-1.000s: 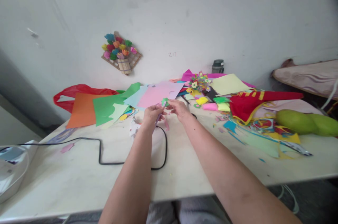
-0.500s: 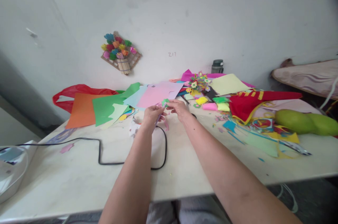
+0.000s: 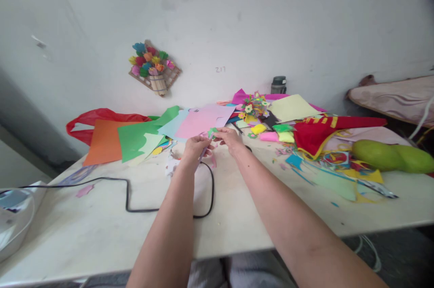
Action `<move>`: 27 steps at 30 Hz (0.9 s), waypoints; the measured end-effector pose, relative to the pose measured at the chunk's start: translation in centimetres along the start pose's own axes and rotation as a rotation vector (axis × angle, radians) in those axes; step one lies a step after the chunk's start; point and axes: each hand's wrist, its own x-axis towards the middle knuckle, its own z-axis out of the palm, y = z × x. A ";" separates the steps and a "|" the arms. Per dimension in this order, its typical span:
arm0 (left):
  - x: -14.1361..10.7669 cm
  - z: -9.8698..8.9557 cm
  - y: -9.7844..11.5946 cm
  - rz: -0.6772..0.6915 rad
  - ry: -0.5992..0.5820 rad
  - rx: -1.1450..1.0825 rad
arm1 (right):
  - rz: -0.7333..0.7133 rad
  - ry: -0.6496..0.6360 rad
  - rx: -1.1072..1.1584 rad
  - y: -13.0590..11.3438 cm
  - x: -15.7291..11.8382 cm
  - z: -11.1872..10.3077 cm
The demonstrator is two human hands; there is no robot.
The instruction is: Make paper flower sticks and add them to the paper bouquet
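My left hand (image 3: 197,148) is closed on a thin pale purple strip (image 3: 203,154), which runs down below the fingers. Close beside it, my right hand (image 3: 228,138) pinches a small green piece (image 3: 212,132), apparently paper, at the strip's upper end. Whether the two pieces are joined is too small to make out. Behind the hands lie overlapping pink and lilac sheets (image 3: 200,120). A white object with dark spots (image 3: 170,166) sits partly hidden by my left forearm.
A black cable (image 3: 142,210) loops across the table under my left arm. Green paper (image 3: 135,143) and orange paper (image 3: 103,143) lie left. To the right are paper flowers (image 3: 254,106), a red cloth (image 3: 310,136), paper scraps (image 3: 334,181) and green fruit-like objects (image 3: 376,154). A bottle (image 3: 278,84) stands behind.
The view has shifted very slightly. Both hands keep nearly the same position and hold on the strip and the green piece.
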 end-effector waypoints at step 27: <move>0.3 -0.3 -0.3 -0.004 -0.032 0.022 | -0.001 -0.061 0.052 0.6 0.5 -0.3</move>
